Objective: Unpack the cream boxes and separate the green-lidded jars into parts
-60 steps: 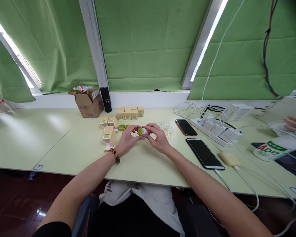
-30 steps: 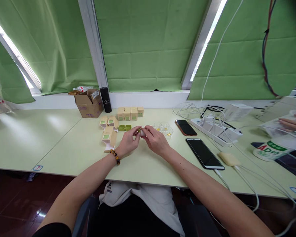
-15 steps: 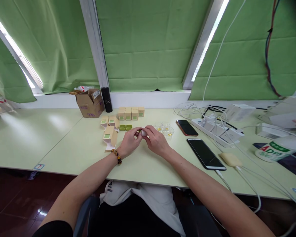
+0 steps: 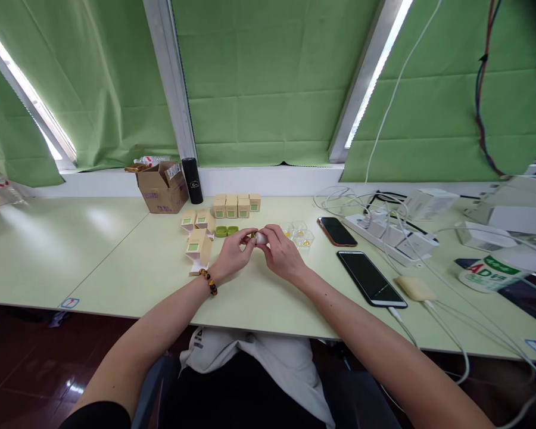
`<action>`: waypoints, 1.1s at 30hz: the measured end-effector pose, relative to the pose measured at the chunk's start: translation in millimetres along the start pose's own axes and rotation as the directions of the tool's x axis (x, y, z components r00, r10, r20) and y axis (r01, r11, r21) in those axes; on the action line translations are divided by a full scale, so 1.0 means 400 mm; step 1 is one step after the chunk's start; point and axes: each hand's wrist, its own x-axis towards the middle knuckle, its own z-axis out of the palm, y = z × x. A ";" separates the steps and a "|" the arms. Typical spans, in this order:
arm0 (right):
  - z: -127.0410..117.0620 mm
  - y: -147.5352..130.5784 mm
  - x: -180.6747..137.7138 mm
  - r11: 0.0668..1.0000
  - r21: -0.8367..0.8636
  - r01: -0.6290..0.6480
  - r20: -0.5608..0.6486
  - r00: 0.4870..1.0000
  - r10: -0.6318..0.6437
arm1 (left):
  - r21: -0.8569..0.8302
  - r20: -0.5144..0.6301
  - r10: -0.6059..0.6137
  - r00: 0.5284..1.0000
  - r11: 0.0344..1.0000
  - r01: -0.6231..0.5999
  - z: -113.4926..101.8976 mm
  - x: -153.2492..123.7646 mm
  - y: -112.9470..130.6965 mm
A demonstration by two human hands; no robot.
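One small white piece (image 4: 261, 238) sat between your left hand (image 4: 230, 256) and right hand (image 4: 286, 255), both pinching it, green end (image 4: 252, 235) nearer the left.

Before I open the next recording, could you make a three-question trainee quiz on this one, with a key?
1. Multiple choice: what stands right beside the open cardboard box?
A) a power strip
B) a black cylinder
C) a phone
2. True or false: neither hand touches the small white object.
3. Short answer: on which wrist is the beaded bracelet?

Key:
1. B
2. False; the left hand and the right hand hold the small white object between them.
3. The left.
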 end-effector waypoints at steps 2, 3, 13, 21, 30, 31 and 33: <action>-0.004 0.009 -0.006 0.999 0.044 -0.008 0.003 1.000 0.008 | -0.016 0.060 0.010 0.998 1.000 -0.009 -0.007 -0.001 -0.001; -0.005 0.013 -0.008 0.999 0.052 -0.010 0.007 1.000 0.009 | -0.015 0.078 0.009 0.997 1.000 -0.008 -0.009 -0.001 -0.002; -0.004 0.012 -0.007 0.996 0.068 -0.052 -0.087 0.995 0.057 | -0.014 0.033 -0.011 0.999 1.000 0.011 0.000 0.006 0.004; -0.023 0.001 0.012 0.824 0.506 -0.254 -0.191 0.899 0.394 | -0.037 0.003 -0.096 0.995 0.995 0.096 0.000 0.004 -0.030; -0.036 0.038 0.032 -0.001 0.948 -0.319 0.232 0.686 0.690 | -0.241 -0.036 -0.132 0.991 0.963 0.120 0.006 0.011 -0.061; -0.035 0.040 0.032 -0.025 0.946 -0.322 0.248 0.674 0.696 | -0.245 -0.034 -0.130 0.991 0.962 0.118 0.007 0.010 -0.060; -0.035 0.041 0.032 -0.059 0.946 -0.320 0.266 0.658 0.704 | -0.252 -0.035 -0.119 0.992 0.962 0.106 0.007 0.009 -0.060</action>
